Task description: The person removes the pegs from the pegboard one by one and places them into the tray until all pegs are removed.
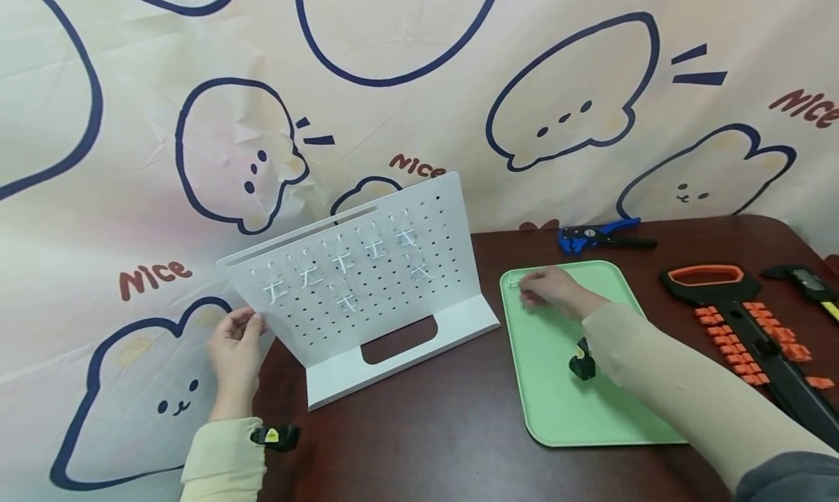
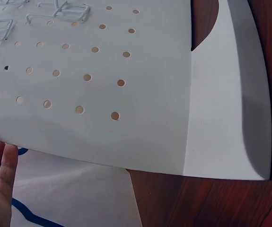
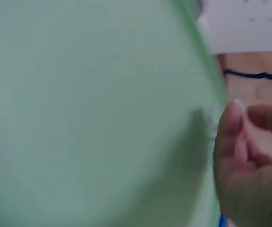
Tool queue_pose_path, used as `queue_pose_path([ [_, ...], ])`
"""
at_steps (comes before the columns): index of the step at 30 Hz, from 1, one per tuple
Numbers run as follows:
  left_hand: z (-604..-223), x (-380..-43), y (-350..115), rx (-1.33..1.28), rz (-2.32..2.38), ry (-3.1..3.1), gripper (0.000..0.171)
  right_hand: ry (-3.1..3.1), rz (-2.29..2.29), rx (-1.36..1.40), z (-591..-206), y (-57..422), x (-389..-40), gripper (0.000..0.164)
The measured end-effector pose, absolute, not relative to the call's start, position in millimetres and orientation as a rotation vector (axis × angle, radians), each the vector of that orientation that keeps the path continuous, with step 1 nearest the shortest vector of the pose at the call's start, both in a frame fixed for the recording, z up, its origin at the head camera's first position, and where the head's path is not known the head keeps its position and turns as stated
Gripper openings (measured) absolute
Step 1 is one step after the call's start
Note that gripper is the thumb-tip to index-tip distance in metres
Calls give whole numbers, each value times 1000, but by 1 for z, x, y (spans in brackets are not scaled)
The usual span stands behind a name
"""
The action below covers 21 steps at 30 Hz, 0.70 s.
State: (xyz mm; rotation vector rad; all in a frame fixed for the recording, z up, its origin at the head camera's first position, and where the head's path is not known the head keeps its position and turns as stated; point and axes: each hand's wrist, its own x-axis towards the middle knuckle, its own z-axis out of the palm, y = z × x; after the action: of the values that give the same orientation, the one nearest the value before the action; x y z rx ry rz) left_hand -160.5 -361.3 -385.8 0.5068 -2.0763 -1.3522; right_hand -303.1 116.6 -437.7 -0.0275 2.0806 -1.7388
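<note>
A white pegboard stand (image 1: 387, 291) leans back on the table, with several clear-white wire hooks (image 1: 341, 261) hung mostly along its upper rows. My left hand (image 1: 237, 345) grips the board's left edge; its fingers (image 2: 5, 165) meet that edge in the left wrist view. Over the far left corner of the green tray (image 1: 557, 414) is my right hand (image 1: 557, 291), thumb and forefinger brought together. A small white piece (image 3: 240, 105) shows at these fingertips in the right wrist view, the rest hidden by the fingers. Beside them on the tray lies a white wire hook (image 1: 514, 284).
Behind the tray lies a blue and black wire stripper (image 1: 599, 234). To its right are a black and orange saw-shaped holder (image 1: 741, 320) with orange clips and a digital caliper (image 1: 809, 283). A cartoon-printed cloth (image 1: 419, 123) hangs behind the dark wooden table (image 1: 419, 429).
</note>
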Motion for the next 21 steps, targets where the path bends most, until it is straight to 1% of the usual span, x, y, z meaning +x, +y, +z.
queue_pose_path([
  [3,-384,-156,-364,509,-1338,-2090,18,1913,-1857,-94,-413,93,-302,41],
  [5,-383,-154,-365,512,-1335,-2101,19,1803,-1927,-116,-393,75,-299,43],
  [8,-383,-153,-366,519,-1339,-2106,20,1664,-1995,-145,-365,47,-296,43],
  [11,-384,-153,-366,522,-1338,-2106,21,1574,-2018,-202,-346,24,-293,41],
  [15,-384,-155,-366,509,-1341,-2120,23,1510,-2043,-231,-334,4,-291,36],
  [21,-383,-157,-367,479,-1337,-2137,23,1393,-2110,-158,-329,-12,-289,26],
])
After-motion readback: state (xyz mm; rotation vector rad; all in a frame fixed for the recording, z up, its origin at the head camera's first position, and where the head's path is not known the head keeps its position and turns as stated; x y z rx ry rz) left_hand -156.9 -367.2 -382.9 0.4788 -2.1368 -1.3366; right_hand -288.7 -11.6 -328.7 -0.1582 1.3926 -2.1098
